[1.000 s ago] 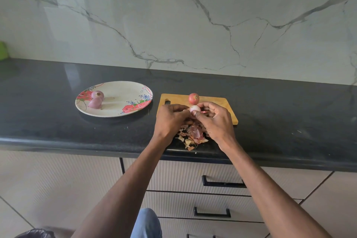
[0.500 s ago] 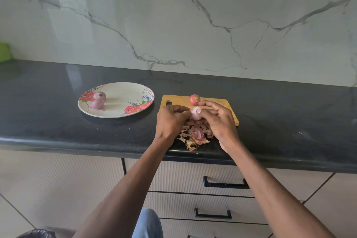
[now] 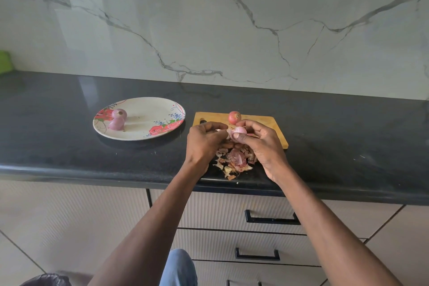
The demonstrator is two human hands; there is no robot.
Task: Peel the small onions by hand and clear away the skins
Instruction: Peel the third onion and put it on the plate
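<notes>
Hands over skin pile (image 3: 234, 160) on bench (image 3: 58, 146): right hand (image 3: 261, 144) fingers grip onion (image 3: 240, 131); left hand (image 3: 204, 140) fingers pinch its loose skin.

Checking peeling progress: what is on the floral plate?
Two peeled onions sit touching near the left rim of the floral plate. Nothing else shows on it; their undersides are hidden.

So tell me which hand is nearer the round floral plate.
Left. The left hand is just to the right of the round floral plate; the right hand lies farther right, beyond it.
</notes>
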